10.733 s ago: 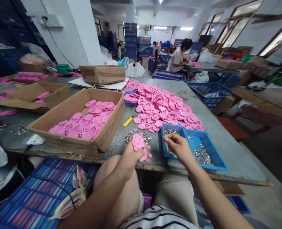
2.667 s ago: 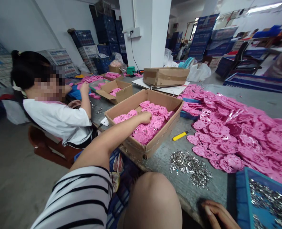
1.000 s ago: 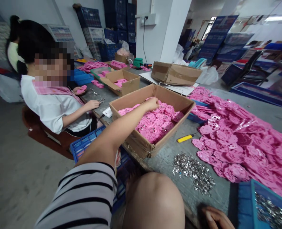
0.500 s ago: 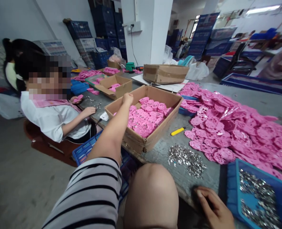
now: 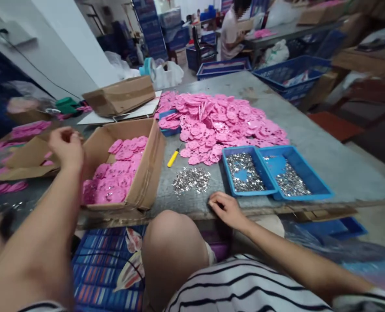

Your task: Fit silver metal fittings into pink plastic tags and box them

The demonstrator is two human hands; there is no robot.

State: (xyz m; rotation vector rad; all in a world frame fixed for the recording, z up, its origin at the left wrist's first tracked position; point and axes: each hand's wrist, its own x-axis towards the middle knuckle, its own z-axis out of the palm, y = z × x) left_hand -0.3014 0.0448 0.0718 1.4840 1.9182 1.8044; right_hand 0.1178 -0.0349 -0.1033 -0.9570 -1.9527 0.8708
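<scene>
My left hand (image 5: pixel 67 145) is raised beside the left rim of an open cardboard box (image 5: pixel 148 173), its fingers curled in. Whether anything is in it cannot be made out. Pink flower-shaped pieces (image 5: pixel 117 173) with small shiny parts on them lie inside the box. At the table's front edge rests my right hand (image 5: pixel 226 208), fingers bent and pressed together; their tips hide anything held. Just beyond it is a loose pile of small silvery metal parts (image 5: pixel 191 180). A yellow-handled tool (image 5: pixel 173 158) with a thin tip lies behind that pile.
Two blue trays (image 5: pixel 272 190) of metal parts stand right of my right hand. Behind them spreads a big heap of pink pieces (image 5: pixel 225 121). Another cardboard box (image 5: pixel 121 95) sits at the back left, and a smaller open carton (image 5: pixel 30 160) lies at left. A person (image 5: pixel 230 34) sits far behind.
The view has swung right, so the co-worker on the left is mostly out of frame. My left hand has moved slightly outward from the box rim. My right hand stays by the table edge.
</scene>
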